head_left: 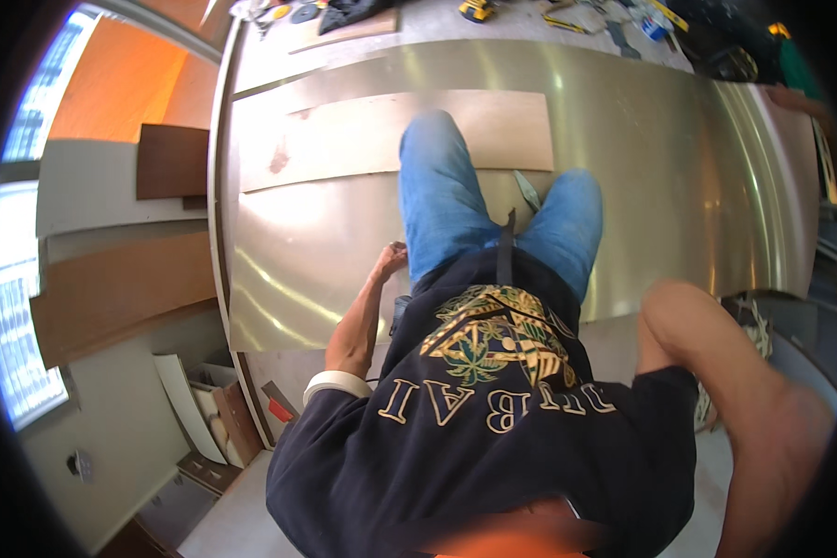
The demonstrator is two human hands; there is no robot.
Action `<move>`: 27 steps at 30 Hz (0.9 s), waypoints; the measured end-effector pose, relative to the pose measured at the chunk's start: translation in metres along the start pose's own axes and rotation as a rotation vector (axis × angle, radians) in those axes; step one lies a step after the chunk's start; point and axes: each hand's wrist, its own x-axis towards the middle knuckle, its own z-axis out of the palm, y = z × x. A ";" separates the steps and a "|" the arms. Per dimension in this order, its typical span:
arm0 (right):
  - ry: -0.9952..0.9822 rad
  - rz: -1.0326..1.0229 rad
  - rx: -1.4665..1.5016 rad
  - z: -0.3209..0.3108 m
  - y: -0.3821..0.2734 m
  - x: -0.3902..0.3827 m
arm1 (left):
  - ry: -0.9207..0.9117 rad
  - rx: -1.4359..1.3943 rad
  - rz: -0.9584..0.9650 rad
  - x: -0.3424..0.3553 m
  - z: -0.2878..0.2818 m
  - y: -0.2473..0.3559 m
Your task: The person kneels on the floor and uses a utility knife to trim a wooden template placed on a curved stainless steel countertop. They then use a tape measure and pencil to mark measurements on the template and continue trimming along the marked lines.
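My left hand (395, 255) is low beside my left thigh, against the shiny metal sheet (316, 279). Its fingers look curled in, and whatever they may hold is hidden. My right arm (716, 344) bends sharply at the elbow on the right, and its hand is out of view. My jeans-clad knees are over the sheet, the left one on a long pale wooden board (344, 139) lying flat on it. Between my knees rests a grey, pointed tool (527, 191) whose kind I cannot make out.
Another person's hand (790, 99) is at the sheet's curled-up right edge. Beyond the far edge lie a yellow-and-black tool (475, 10) and assorted hand tools. Brown panels (126, 288) lean on the left, near a red-handled tool (277, 405) on the floor.
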 end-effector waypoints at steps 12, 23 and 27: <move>-1.028 1.737 -0.728 -0.126 0.213 -0.553 | -0.275 -0.083 -0.047 -0.011 0.090 0.079; -1.401 1.721 -0.665 -0.064 0.197 -0.604 | -0.163 -0.065 -0.102 -0.051 0.099 0.142; -1.458 1.797 -0.226 -0.039 0.191 -0.561 | -0.052 -0.018 -0.112 -0.069 0.074 0.166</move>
